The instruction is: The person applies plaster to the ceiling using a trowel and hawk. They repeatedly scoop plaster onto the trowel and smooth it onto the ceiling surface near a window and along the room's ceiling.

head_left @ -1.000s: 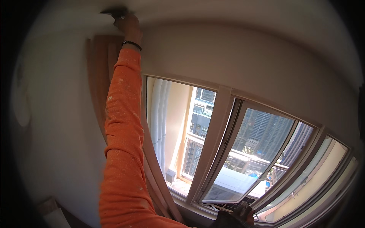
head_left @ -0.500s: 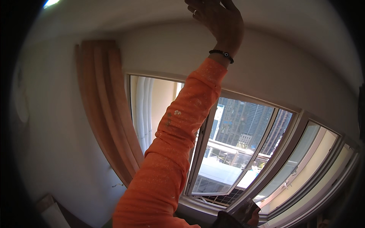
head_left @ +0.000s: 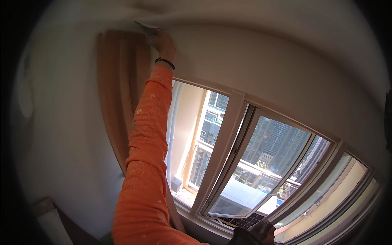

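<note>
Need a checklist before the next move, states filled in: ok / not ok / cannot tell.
1. Grey flat-bladed tool gripped in the raised left hand: ok.
2. Blade touching the pale ceiling: cannot tell, contact is blurred.
3. Paint-flecked orange sleeve clear of the tool: ok, the cuff ends below the wrist.
4. Tool clear of the tall reddish-brown strips by the wall: cannot tell, close together in this view.
5. Light-framed glass window sash shut: not ok, it stands open.
6. Right hand free: cannot tell, dark at the lower edge.
</note>
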{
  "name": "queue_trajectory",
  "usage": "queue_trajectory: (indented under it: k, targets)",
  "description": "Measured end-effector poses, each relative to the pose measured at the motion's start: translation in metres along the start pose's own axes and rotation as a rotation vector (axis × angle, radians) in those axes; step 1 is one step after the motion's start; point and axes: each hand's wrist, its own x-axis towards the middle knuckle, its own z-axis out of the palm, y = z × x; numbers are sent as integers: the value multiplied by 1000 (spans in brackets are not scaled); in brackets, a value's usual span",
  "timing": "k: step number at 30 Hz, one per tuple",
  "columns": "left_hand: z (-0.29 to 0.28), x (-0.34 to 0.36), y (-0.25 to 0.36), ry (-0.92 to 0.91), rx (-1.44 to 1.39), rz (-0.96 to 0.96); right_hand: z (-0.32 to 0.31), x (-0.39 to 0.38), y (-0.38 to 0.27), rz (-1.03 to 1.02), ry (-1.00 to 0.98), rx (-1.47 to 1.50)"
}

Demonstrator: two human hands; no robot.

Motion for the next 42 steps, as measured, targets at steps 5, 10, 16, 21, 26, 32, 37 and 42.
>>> queue_trajectory:
  k: [5,10,16,21,26,32,37,42]
  targets:
    - [32,77,-67,-31,447,74,40,6,12,10,25,-17]
    - [13,104,-77,-150,624,110,54,-2,18,5,78,-21]
    - [4,101,-37,-626,3628,753,39,-7,15,4,71,6]
    - [-94,20,48,-976,3924,788,-2,-26,6,-20,111,54]
    - [-179,-41,138,-1370,3995,641,-48,-40,-9,-29,133,95]
    - [-314,-136,240,-1889,3983,618,-98,-48,-21,-24,123,133]
    - [-352,-228,252,-1073,4094,92,-120,-48,-24,15,98,170]
    - [-340,-422,157,730,3951,-573,-122,-37,-16,117,12,239]
